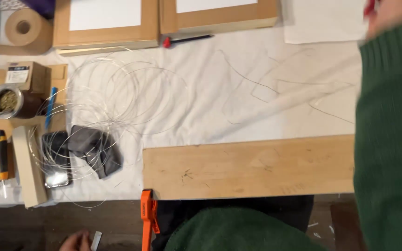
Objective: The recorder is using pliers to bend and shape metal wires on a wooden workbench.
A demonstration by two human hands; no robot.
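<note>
Pinching a small pale strip [97, 240] in the left hand [75, 241] below the counter [257, 111]; right hand [387, 16] blurred, fingers' state unclear, near white sheet [324, 21]

Light: I see soft, even, bright overhead | shadows: faint | blur: green sleeve [389, 139] smeared at 3 o'clock | focus: centre sharp

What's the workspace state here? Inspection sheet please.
Surface: white cloth over the table, drawn outlines on it.
Job's things: small flat pale piece at the left hand; wooden board at the near edge, orange clamp on it.
Clutter: loose wire coils, grey cloth, tape roll, cardboard boxes.
Grippers: left hand at the bottom edge; right hand top right, blurred, green sleeve.
Cables: nothing seen.
Surroundings: dark floor.
</note>
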